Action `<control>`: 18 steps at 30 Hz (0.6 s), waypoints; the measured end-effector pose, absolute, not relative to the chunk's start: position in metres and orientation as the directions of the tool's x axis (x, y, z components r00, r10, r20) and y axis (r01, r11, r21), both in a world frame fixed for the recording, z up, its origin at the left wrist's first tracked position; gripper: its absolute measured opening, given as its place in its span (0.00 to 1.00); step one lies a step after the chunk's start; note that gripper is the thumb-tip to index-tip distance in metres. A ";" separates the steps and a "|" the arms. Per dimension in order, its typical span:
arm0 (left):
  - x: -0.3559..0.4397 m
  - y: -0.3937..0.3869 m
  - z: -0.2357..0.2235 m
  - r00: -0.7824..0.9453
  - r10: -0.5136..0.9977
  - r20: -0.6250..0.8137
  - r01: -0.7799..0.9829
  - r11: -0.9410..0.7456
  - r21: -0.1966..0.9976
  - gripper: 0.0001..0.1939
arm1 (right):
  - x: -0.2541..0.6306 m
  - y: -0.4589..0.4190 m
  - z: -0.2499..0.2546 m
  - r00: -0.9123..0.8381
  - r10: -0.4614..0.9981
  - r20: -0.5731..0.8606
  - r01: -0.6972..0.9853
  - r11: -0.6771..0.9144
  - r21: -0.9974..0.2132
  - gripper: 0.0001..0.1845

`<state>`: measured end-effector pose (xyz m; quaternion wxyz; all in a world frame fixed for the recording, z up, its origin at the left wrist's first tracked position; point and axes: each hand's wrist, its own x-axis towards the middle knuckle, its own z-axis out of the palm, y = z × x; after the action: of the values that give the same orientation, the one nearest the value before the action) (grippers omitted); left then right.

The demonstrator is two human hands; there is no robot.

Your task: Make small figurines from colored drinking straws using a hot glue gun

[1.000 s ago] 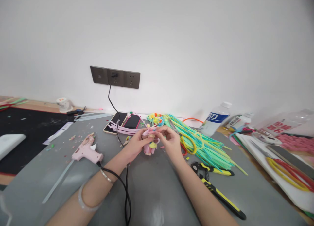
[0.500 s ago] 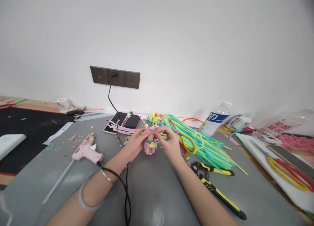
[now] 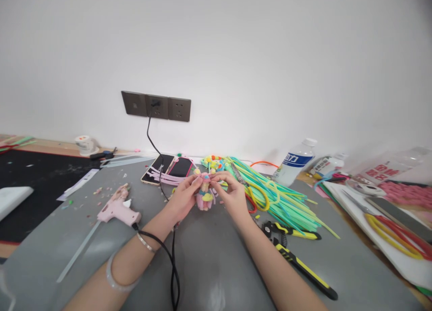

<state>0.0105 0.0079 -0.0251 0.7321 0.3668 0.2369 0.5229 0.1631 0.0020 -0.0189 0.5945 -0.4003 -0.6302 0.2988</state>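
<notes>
Left hand (image 3: 184, 196) and right hand (image 3: 232, 195) pinch the pink figure (image 3: 204, 203) near its top from opposite sides, neither clearly nearer, its long axis about upright. It is between them, toward the worktop's (image 3: 199, 252) far edge; green stems (image 3: 293, 210) lie rightward, the glue gun (image 3: 118, 210) toward the left edge.

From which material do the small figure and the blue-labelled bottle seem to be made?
Small pink-and-yellow figure: probably matte chenille stems, from its thick, soft-edged strands. Clear blue-labelled bottle: likely smooth plastic, given its translucent body.
</notes>
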 end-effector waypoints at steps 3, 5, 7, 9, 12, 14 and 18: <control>0.010 0.008 -0.025 0.334 0.942 0.031 -0.600 0.187 0.778 0.16 | 0.165 0.003 -0.020 0.030 0.881 0.472 0.149 0.463 -0.874 0.04; 0.010 0.008 -0.026 0.335 0.942 0.024 -0.605 0.196 0.771 0.15 | 0.166 0.004 -0.022 0.022 0.898 0.440 0.139 0.433 -0.890 0.05; 0.010 0.009 -0.026 0.336 0.942 0.014 -0.612 0.207 0.764 0.15 | 0.167 0.005 -0.023 0.013 0.912 0.411 0.123 0.406 -0.906 0.07; 0.010 0.009 -0.027 0.336 0.942 0.003 -0.617 0.218 0.756 0.16 | 0.167 0.005 -0.024 0.007 0.922 0.387 0.106 0.384 -0.917 0.08; 0.009 0.008 -0.028 0.338 0.941 -0.010 -0.621 0.231 0.749 0.16 | 0.167 0.005 -0.024 0.000 0.932 0.363 0.087 0.362 -0.928 0.10; 0.009 0.008 -0.027 0.341 0.940 -0.016 -0.621 0.238 0.747 0.16 | 0.167 0.005 -0.023 -0.003 0.934 0.356 0.086 0.355 -0.931 0.10; 0.009 0.006 -0.024 0.336 0.941 -0.026 -0.623 0.243 0.744 0.15 | 0.168 0.005 -0.022 -0.009 0.932 0.362 0.102 0.360 -0.927 0.10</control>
<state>0.0089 0.0062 -0.0236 0.7495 0.3263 0.2443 0.5217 0.1677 0.0046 -0.0223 0.5599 -0.4269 -0.6056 0.3708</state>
